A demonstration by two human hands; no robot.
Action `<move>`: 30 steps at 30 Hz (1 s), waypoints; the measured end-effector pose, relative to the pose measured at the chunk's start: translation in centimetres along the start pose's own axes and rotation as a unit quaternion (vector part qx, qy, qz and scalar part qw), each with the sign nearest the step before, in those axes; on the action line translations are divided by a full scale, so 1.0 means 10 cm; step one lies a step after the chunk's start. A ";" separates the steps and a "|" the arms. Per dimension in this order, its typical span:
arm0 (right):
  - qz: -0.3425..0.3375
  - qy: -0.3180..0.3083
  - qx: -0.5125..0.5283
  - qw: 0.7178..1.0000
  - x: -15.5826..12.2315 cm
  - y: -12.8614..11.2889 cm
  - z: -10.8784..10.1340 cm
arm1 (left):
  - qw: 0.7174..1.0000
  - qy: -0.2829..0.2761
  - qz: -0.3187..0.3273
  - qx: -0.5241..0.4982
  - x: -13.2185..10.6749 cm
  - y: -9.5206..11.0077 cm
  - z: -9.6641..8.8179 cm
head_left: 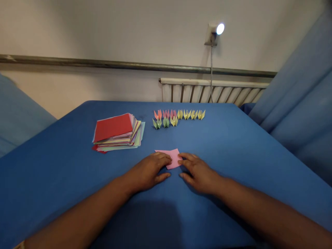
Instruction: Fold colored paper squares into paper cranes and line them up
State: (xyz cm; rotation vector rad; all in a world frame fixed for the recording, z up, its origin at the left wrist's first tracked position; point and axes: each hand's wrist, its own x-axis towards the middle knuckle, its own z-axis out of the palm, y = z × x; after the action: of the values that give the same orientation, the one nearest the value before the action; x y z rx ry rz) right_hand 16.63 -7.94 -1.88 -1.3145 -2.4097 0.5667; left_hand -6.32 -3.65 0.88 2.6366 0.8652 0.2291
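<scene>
A pink sheet of paper lies flat on the blue table in front of me. My left hand rests palm down on its left part, fingers stretched over the paper. My right hand lies flat at the sheet's right edge, fingertips touching it. Neither hand grips anything. A stack of coloured paper sheets with a red sheet on top sits to the far left. Beyond the pink sheet stand two rows of small folded paper figures in pink, green and yellow.
Blue cloth-covered surfaces rise at the left and right of the table. A metal rail runs along the wall behind. A radiator and a small lit lamp with a cord are at the back right.
</scene>
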 end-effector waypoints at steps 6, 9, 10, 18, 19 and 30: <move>-0.011 0.075 0.058 0.995 0.07 0.16 -0.01 | 1.000 0.026 0.015 0.003 -0.02 -0.06 0.03; -0.006 0.080 0.055 0.995 0.10 0.16 0.03 | 0.999 0.042 0.010 0.002 -0.01 -0.09 0.05; -0.002 0.081 0.051 0.995 0.10 0.15 0.04 | 0.999 0.047 0.007 0.000 0.00 -0.09 0.06; 0.019 0.086 0.040 0.995 0.16 0.12 0.09 | 0.997 0.073 -0.019 -0.031 0.07 -0.10 0.13; 0.020 0.086 0.041 0.995 0.17 0.13 0.09 | 0.996 0.078 -0.026 -0.038 0.07 -0.11 0.14; 0.062 0.101 0.014 0.993 0.23 0.11 0.12 | 0.987 0.118 -0.084 -0.068 0.14 -0.12 0.21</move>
State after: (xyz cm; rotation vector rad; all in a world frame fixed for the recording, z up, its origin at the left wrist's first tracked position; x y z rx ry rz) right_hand 15.67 -5.69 -3.18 -1.4422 -2.1621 0.4740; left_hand -5.34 -2.49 -1.43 2.4270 1.1005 0.5448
